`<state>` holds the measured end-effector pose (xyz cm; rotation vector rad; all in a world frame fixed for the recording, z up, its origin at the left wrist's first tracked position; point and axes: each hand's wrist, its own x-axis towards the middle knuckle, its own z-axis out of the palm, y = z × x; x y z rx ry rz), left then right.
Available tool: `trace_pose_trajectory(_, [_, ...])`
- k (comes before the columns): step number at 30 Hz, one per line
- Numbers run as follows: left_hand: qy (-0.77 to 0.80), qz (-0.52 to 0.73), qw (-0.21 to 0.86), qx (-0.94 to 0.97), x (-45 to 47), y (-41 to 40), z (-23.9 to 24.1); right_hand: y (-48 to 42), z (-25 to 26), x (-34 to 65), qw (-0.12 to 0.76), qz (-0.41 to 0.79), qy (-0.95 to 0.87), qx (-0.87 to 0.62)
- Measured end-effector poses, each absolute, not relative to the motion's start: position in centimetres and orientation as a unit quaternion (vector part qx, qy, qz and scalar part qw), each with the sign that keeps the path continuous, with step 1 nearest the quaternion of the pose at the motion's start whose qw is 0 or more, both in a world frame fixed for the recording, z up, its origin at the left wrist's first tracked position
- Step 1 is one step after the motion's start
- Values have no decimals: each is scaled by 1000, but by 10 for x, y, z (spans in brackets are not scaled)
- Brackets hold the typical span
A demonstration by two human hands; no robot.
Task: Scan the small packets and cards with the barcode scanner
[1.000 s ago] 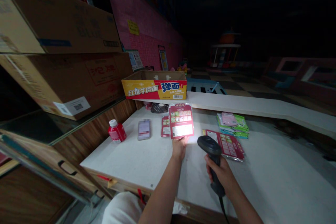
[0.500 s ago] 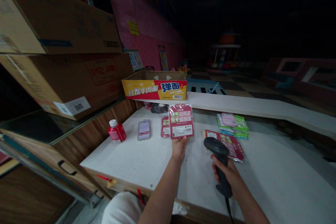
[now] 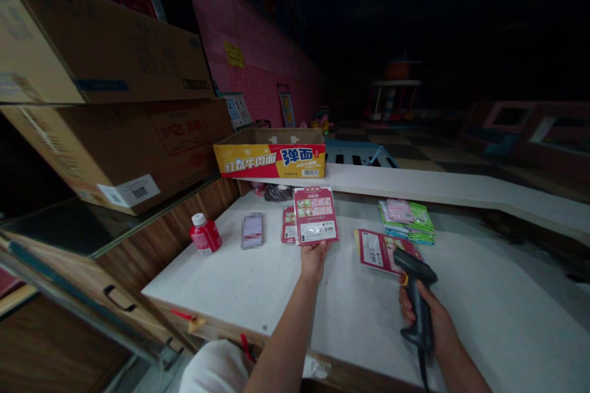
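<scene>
My left hand grips the lower edge of a red flat package in clear wrap, its printed, barcoded side toward me. Behind it, partly covered, lies a similar red package on the white table. My right hand is wrapped around the handle of a black barcode scanner, whose cable hangs down. Beyond the scanner's head rests another red package, partly hidden by it. Farther back sits a pile of green and pink packets.
A red bottle with a white cap and a phone are on the left of the table. A yellow-and-red carton stands on the raised white ledge. Large cardboard boxes are stacked at the left.
My right hand has moved right and slightly down with the scanner, uncovering more of the red package behind it. My left hand keeps its package in nearly the same place.
</scene>
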<state>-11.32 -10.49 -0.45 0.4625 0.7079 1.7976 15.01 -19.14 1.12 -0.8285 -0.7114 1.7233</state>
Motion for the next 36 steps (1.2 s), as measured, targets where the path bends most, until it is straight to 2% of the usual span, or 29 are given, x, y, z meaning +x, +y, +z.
trace_pose_trajectory(14, [398,766,466,194,-149,-113,6,-190,12,149,527,724,-304,-326])
trace_pose_trajectory(19, [492,732,418,219,-157,-120,8,-191,13,150,531,733,-289,-314])
trace_pose_trajectory(22, [616,645,343,295,-159,-127,14,-193,13,151,530,732,-285,-319])
trace_pose_trajectory(25, [712,532,171,425,-165,-136,27,-194,12,151,533,726,-277,-335])
trace_pose_trajectory(27, [729,468,43,498,-170,-140,37,-194,11,151,536,726,-271,-335])
trace_pose_trajectory(29, [733,408,-36,544,-176,-139,42,-194,11,150,536,730,-267,-330])
trace_pose_trajectory(33, [751,326,-38,573,-186,-127,38,-194,11,150,538,737,-255,-319])
trace_pose_trajectory(36, [748,328,-33,576,-193,-115,26,-194,10,151,539,737,-254,-320])
